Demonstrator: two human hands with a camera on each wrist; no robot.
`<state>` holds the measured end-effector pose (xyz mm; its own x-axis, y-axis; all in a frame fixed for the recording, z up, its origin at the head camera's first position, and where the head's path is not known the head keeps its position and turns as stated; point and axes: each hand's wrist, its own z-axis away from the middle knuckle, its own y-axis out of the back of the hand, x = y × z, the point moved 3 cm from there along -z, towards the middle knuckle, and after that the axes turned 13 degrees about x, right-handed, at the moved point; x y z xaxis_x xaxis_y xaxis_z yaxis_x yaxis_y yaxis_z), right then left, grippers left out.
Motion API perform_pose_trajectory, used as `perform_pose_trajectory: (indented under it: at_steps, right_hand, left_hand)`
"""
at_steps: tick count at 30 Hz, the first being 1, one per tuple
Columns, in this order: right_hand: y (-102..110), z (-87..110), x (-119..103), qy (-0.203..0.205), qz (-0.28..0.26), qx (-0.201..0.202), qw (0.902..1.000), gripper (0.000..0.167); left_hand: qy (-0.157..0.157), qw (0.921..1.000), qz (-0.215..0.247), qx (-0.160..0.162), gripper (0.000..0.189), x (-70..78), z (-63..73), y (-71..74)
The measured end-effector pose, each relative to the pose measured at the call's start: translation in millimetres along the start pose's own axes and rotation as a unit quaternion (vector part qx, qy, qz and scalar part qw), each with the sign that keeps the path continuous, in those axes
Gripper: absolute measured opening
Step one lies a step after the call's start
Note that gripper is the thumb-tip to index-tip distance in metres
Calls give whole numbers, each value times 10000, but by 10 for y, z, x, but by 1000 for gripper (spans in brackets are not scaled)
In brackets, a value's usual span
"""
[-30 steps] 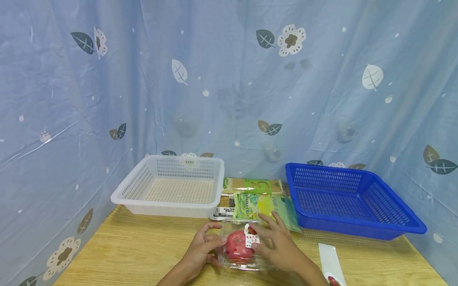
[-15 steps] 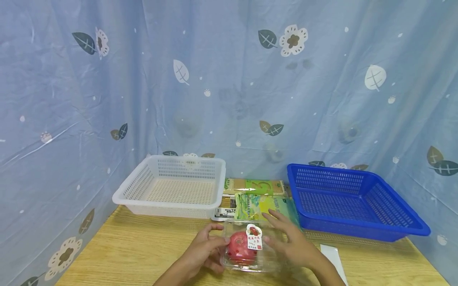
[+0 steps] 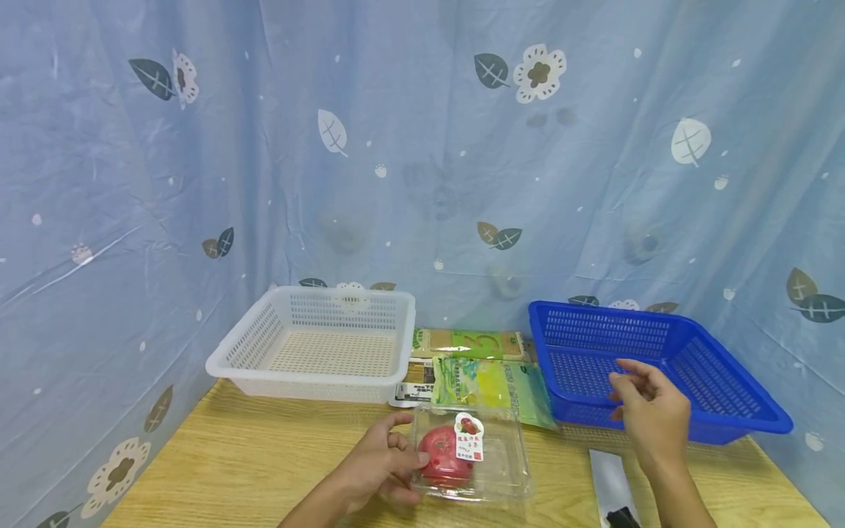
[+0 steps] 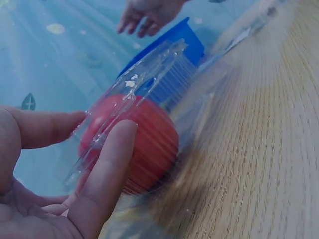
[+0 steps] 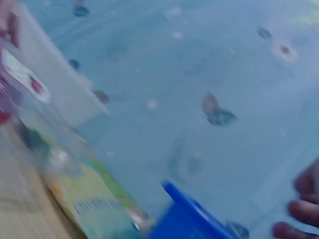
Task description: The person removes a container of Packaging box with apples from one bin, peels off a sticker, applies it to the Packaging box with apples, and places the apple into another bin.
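Now drawing the right grip [image 3: 653, 412] away from the clear box [image 3: 502, 469], loosely bent around nothing, to near the blue basket [image 3: 584, 414]. Pinching the box's left side on the counter [image 3: 290, 436] with the left grip [image 3: 379, 463]; red fruit [image 3: 439, 460] inside, just right of it, beneath white label [image 3: 469, 438]. Probably leaving all steadying to the left.
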<state>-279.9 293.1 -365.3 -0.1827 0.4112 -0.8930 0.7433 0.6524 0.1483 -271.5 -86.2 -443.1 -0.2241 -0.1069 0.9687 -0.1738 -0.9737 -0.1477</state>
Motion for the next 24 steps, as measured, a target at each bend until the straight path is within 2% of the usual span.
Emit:
perform_pose_trajectory:
  at_steps: [2, 4, 7, 9, 12, 13, 15, 18, 24]
  right_hand:
    - [112, -114, 119, -598, -554, 774, 9937, 17]
    - [206, -207, 241, -1022, -1251, 1515, 9752, 20]
    - [316, -285, 402, -1479, -2128, 2432, 9347, 24]
    - [365, -307, 491, -1760, -2534, 2976, 9035, 25]
    - [411, -310, 594, -2160, -3009, 3603, 8562, 24]
    - [422, -310, 623, -2268, -3082, 3757, 8441, 24]
    - [433, -306, 677, -2546, -3190, 3902, 8253, 26]
    - [446, -320, 751, -2921, -3300, 3904, 8083, 34]
    - [461, -392, 854, -3385, -4274, 3606, 7568, 50]
  left_hand:
    - [40, 9999, 138, -82, 92, 2, 0, 4]
    - [106, 9995, 269, -146, 89, -2, -1, 11]
    - [188, 9987, 437, -190, 86, -11, -4, 13]
    - [210, 9983, 513, -180, 84, -18, -6, 13]
    - [203, 9979, 596, -157, 84, -35, -14, 11]
    - [194, 9978, 614, -146, 85, -42, -17, 12]
    - [180, 9976, 649, -129, 85, -50, -20, 11]
    - [160, 9975, 679, -135, 86, -61, -25, 10]
    - [111, 9972, 723, -142, 85, -62, -30, -2]
